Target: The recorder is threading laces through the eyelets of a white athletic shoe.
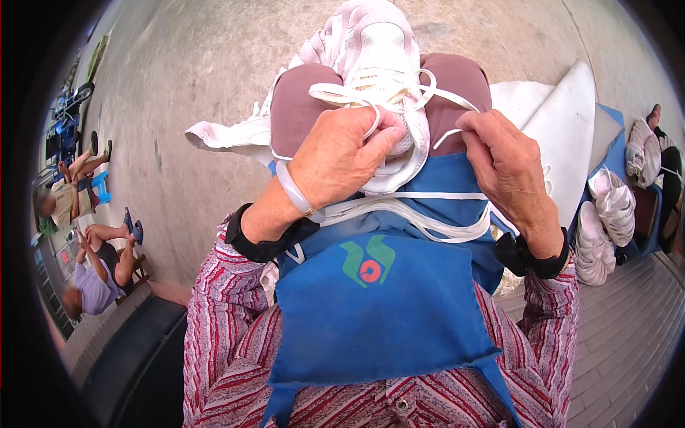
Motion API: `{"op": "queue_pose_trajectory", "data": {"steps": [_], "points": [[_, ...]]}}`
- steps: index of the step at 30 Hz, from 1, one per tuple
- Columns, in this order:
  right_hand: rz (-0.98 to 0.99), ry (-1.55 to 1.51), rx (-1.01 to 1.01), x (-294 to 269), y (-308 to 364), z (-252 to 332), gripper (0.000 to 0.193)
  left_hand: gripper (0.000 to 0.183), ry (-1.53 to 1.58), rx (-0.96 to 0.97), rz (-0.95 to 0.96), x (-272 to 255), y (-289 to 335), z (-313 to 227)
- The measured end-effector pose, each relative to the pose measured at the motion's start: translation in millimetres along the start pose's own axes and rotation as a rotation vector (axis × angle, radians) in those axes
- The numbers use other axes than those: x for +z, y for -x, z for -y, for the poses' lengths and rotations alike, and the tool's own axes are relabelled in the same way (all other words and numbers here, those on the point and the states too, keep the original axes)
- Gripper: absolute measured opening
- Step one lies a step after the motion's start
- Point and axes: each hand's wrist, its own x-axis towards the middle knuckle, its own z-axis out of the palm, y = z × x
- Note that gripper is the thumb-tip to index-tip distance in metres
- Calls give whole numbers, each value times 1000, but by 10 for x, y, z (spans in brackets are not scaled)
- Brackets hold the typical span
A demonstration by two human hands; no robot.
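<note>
**Lacing a white shoe on the lap**

Left hand (335,160) pinching a white lace (357,93) at the shoe (382,64); right hand (510,167) gripping another lace end. Blue apron (378,314) beneath. More white shoes (606,214) stacked at right.

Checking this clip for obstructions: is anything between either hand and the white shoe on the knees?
Nothing visible is. The left hand lies directly on the white shoe, pinching a loop of white lace. The right hand pinches another strand of that lace beside the shoe, above the blue apron.
</note>
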Motion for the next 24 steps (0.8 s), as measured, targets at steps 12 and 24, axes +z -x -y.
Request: {"op": "queue_pose_trajectory", "data": {"steps": [12,24], "points": [[-32,-41,25,117,-101,24,10,19,111,-53,65,-31,-117,14],[-92,-109,22,180,-166,-10,7,19,58,14,4,26,-106,41]]}}
